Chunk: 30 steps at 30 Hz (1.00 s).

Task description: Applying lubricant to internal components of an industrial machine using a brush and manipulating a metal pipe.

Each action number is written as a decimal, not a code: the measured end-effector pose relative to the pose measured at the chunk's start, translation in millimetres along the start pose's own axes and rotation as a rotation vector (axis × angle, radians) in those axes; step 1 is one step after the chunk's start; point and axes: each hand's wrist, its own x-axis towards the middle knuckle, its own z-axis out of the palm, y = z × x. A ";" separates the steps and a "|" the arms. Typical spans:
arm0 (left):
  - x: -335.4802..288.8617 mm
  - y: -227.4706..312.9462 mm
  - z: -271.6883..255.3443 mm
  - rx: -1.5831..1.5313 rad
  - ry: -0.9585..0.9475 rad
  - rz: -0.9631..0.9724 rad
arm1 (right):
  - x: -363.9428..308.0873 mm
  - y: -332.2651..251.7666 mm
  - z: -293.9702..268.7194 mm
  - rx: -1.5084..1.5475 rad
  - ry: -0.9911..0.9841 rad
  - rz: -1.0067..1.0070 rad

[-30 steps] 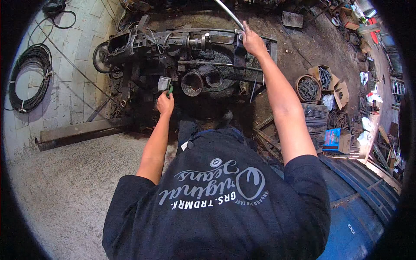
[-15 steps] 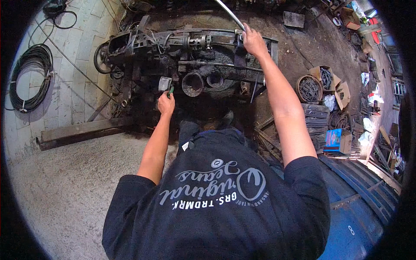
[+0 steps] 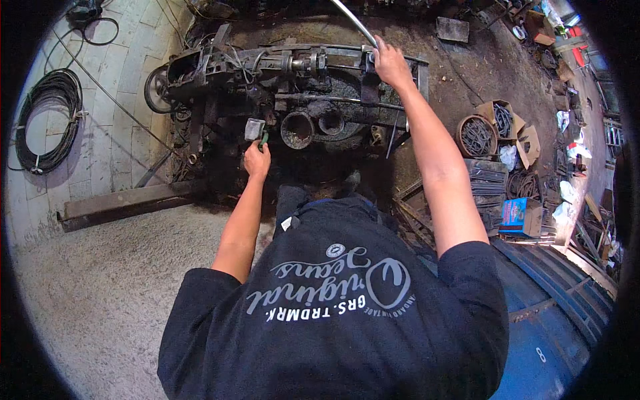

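The left hand [image 3: 257, 161] is closed, its fingers curled around a small green piece [image 3: 264, 138], with a small grey box [image 3: 253, 129] at its upper end; I cannot tell whether the 2 are joined. The grey box sits just beyond the fingers, in front of the dark lower part of the machine [image 3: 272, 65] and to the left of a round metal cup [image 3: 297, 130] with loose bits inside. A smaller round cup [image 3: 331, 123] is just to the right of that cup. The right hand [image 3: 393, 65] is higher up, at the right part of the machine, wrapped around the lower end of a shiny metal rod [image 3: 355, 23]; the rod slants up and to the left and runs out past the top edge. The fingers lie close along the rod, though the palm side is hidden. The machine stretches from left to right ahead of the person, with a wheel [image 3: 157, 89] at its left end. On the left, a coil of black cable [image 3: 48, 121] hangs against the pale wall [image 3: 127, 63], and a long beam [image 3: 130, 201] lies at the foot of that wall. On the right, a round basket [image 3: 477, 136] full of metal pieces stands beside an open cardboard box [image 3: 499, 119], with a stack of dark rods [image 3: 485, 181] and a blue box [image 3: 515, 215] nearer the person.
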 end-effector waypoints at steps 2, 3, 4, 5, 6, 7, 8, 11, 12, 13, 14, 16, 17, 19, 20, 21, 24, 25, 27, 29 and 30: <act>-1.4 -4.0 0.8 0.003 0.025 0.027 | 0.1 -2.3 0.4 0.004 -0.014 0.009; -0.7 -5.3 1.7 0.003 0.025 0.028 | 0.5 -1.4 0.6 0.004 -0.013 0.009; 0.1 -6.4 2.8 0.003 0.036 0.036 | 1.3 -0.4 0.6 0.017 -0.015 0.005; 1.0 -7.4 3.9 0.004 0.046 0.043 | 1.7 0.6 0.7 0.030 -0.017 0.001; 0.3 -7.5 3.5 0.004 0.046 0.039 | 1.6 -2.3 -0.2 0.031 -0.020 -0.001; -0.3 -7.6 2.9 0.000 0.039 0.034 | 1.3 -5.1 -1.1 0.026 -0.040 0.015; -1.1 -7.8 2.4 -0.005 0.033 0.027 | 1.2 -8.1 -1.9 0.020 -0.061 0.031; 0.5 -4.2 3.1 -0.013 0.040 0.029 | 1.8 -1.4 0.8 0.020 -0.035 0.023; 0.2 -3.6 2.5 -0.013 0.040 0.029 | 1.7 -2.0 1.0 0.020 -0.036 0.023; -0.2 -2.6 2.2 -0.019 0.035 0.014 | 1.8 -2.4 1.0 0.020 -0.043 0.030; -0.5 -1.7 1.6 -0.026 0.031 0.000 | 1.9 -2.7 0.8 0.020 -0.050 0.037; -1.2 -3.1 1.0 -0.028 0.029 -0.004 | 1.6 -5.4 -0.7 0.025 -0.061 0.046; -1.8 -3.8 0.7 -0.030 0.026 -0.006 | 1.2 -6.7 -1.6 0.031 -0.071 0.057; -2.3 -0.7 -0.9 -0.031 0.020 -0.005 | 0.3 -5.2 -2.4 0.033 -0.065 0.056; -2.3 1.1 -1.5 -0.031 0.015 -0.006 | 0.0 -4.4 -2.7 0.037 -0.060 0.054; -2.5 0.7 -1.4 -0.031 0.015 -0.006 | -0.3 -5.1 -3.5 0.037 -0.060 0.054; -2.3 -1.5 0.5 -0.027 0.034 -0.005 | 0.0 -7.2 -6.1 0.032 -0.070 0.048; -1.2 -3.0 1.5 -0.034 0.031 0.000 | 0.0 -8.3 -7.2 0.026 -0.076 0.051; -0.3 -5.0 3.8 -0.042 0.026 0.006 | 0.4 -9.7 -7.9 0.019 -0.082 0.054; -0.5 -6.0 5.9 -0.022 0.050 0.004 | 1.1 -10.3 -7.3 0.034 -0.081 0.063; -0.2 -6.4 6.2 -0.022 0.049 0.005 | 1.0 -9.8 -6.1 0.033 -0.081 0.064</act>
